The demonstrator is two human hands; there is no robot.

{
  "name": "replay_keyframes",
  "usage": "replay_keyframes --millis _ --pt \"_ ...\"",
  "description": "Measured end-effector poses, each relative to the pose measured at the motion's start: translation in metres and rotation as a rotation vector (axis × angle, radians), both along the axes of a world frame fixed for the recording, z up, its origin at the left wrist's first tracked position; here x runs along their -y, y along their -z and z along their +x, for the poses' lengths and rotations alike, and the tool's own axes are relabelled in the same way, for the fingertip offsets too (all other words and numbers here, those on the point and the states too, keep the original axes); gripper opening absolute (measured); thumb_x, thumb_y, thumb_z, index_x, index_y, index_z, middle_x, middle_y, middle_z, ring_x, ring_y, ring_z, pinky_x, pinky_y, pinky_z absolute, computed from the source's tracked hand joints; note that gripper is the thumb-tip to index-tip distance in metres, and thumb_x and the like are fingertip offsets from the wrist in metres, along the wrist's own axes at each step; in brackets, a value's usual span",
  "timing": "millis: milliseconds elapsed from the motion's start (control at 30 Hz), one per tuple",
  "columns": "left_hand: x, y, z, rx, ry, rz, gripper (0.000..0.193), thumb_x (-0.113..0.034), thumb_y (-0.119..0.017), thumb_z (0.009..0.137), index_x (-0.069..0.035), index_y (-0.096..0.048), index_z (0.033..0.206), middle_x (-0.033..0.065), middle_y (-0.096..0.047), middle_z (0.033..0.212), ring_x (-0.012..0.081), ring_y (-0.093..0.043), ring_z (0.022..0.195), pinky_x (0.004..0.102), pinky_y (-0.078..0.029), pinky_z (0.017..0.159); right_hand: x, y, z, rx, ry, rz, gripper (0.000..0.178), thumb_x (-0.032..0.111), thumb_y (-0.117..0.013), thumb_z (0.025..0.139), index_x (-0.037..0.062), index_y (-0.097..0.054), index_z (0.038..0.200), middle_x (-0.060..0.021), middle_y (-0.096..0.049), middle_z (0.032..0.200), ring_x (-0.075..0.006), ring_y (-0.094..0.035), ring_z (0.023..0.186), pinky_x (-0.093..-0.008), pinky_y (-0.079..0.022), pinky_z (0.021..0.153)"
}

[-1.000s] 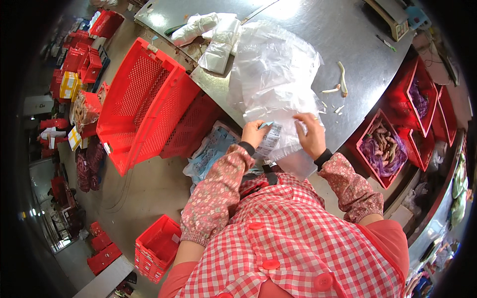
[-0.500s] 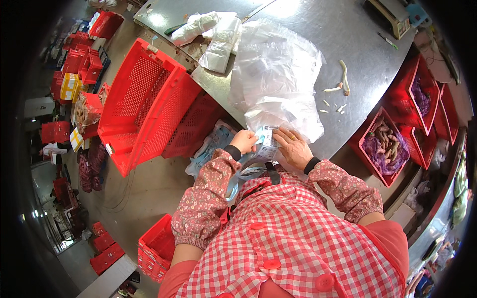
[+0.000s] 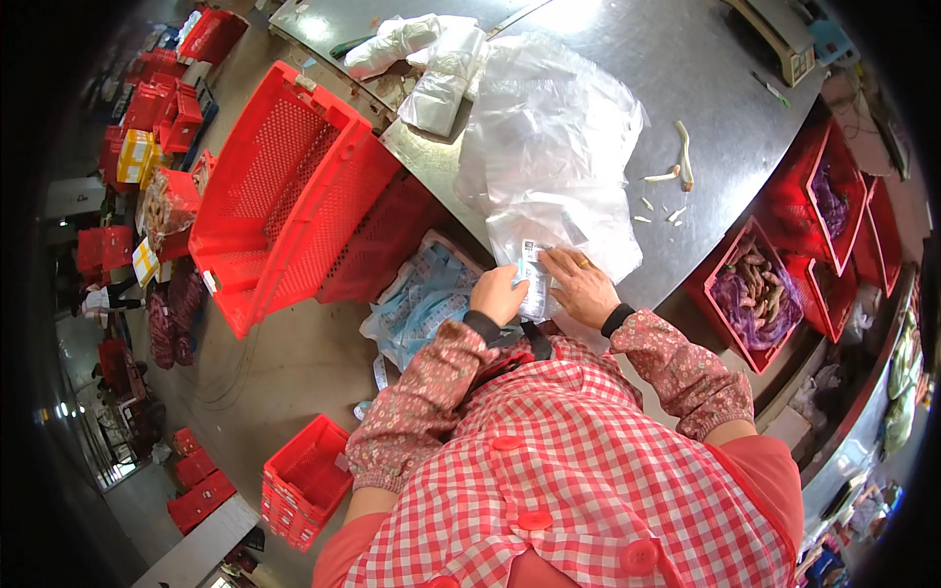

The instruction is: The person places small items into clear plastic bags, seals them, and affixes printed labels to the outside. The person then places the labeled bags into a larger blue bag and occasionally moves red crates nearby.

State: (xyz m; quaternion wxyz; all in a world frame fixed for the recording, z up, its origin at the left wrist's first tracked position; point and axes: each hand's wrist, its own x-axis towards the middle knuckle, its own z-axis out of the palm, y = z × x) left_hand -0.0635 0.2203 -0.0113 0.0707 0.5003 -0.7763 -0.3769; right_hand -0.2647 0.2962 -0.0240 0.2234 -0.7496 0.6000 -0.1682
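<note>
A stack of clear plastic bags (image 3: 549, 137) lies on the metal table, its near end at the table's front edge. A printed white label strip (image 3: 532, 281) lies over that near end, running towards my apron. My left hand (image 3: 500, 295) is closed at the strip's left edge, its fingertips pinching it. My right hand (image 3: 582, 286), with a ring on one finger, rests flat beside the strip, fingers stretched over the bags. A heap of crumpled blue-and-white label backing (image 3: 421, 304) sits below the table edge, left of my left hand.
Rolled bags (image 3: 436, 93) lie on the table's far left; root trimmings (image 3: 685, 162) and a knife (image 3: 769, 88) lie right. A scale (image 3: 779, 39) stands far right. A large red crate (image 3: 265, 196) is at left; red crates of root vegetables (image 3: 760, 284) stand at right.
My left hand has moved right, towards my right hand. The label strip now lies straighter along the bags, and the loose blue strip by my left wrist has dropped away.
</note>
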Motion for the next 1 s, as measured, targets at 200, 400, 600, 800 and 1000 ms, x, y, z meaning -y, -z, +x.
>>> replay_keyframes --millis 200,400,600,800,1000 --pt "-0.005 -0.034 0.046 -0.249 0.024 0.253 0.026 -0.019 -0.072 0.087 0.001 -0.067 0.103 0.0095 -0.066 0.09 0.021 -0.063 0.08 0.0333 -0.048 0.073 0.009 0.003 -0.016 -0.13 0.184 -0.055 0.011 0.016 -0.067 0.085 0.0102 -0.068 0.095 -0.0086 -0.062 0.102 -0.0299 -0.058 0.103 -0.0428 -0.047 0.084" --pt "0.009 -0.069 0.025 -0.412 0.178 0.634 0.021 -0.016 -0.074 0.088 0.001 -0.068 0.1 0.0008 -0.063 0.081 0.0086 -0.054 0.074 0.0261 -0.045 0.069 0.063 -0.039 -0.047 0.403 0.224 0.154 0.023 0.022 -0.064 0.091 -0.0002 -0.071 0.092 -0.0126 -0.07 0.073 -0.0321 -0.066 0.065 -0.0412 -0.051 0.063" --pt "0.03 -0.085 -0.027 -0.583 0.226 0.748 0.02 -0.012 -0.075 0.086 -0.001 -0.071 0.103 0.0012 -0.061 0.088 0.01 -0.057 0.083 0.0267 -0.045 0.074 0.11 -0.082 -0.079 0.509 0.189 0.33 0.031 0.025 -0.062 0.095 -0.004 -0.069 0.088 -0.0063 -0.065 0.067 -0.0116 -0.059 0.059 -0.0299 -0.048 0.058" --pt "0.018 -0.093 -0.017 -0.53 0.368 0.365 0.021 -0.012 -0.074 0.085 -0.003 -0.071 0.103 0.006 -0.059 0.094 0.0184 -0.058 0.094 0.0295 -0.046 0.082 0.088 -0.068 -0.078 0.857 0.192 0.662 0.028 0.026 -0.062 0.097 0.0014 -0.071 0.088 -0.0038 -0.069 0.072 -0.0095 -0.067 0.064 -0.024 -0.046 0.054" --pt "0.02 -0.071 -0.01 -0.442 0.215 0.363 0.022 -0.015 -0.074 0.086 0.0 -0.071 0.101 0.007 -0.064 0.09 0.021 -0.062 0.082 0.0314 -0.048 0.076 0.087 -0.054 -0.09 0.915 0.33 0.675 0.036 0.035 -0.063 0.098 0.0029 -0.068 0.083 -0.0018 -0.065 0.07 -0.0093 -0.059 0.06 -0.0232 -0.045 0.055"
